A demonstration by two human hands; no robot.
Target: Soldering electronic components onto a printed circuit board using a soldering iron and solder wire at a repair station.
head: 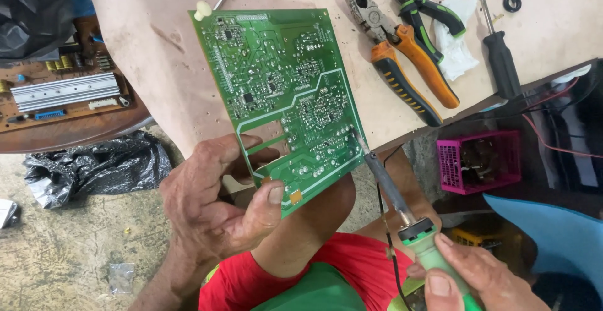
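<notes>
My left hand (pixel 217 201) grips the lower edge of a green circuit board (pixel 286 97), solder side up, thumb pressed on its bottom corner. The board tilts up over the workbench edge. My right hand (pixel 471 279) holds the green handle of a soldering iron (pixel 392 191). Its metal tip touches the board's right edge near the solder joints. The iron's black cord runs down past my knee.
On the workbench (pixel 157 41) lie orange-handled pliers (pixel 402 56), green-handled cutters (pixel 427 6), a black screwdriver (pixel 499 53) and a white rag (pixel 455 41). Another circuit board with a heat sink (pixel 59 91) sits left. A pink crate (pixel 480 160) and black plastic bag (pixel 100 166) are on the floor.
</notes>
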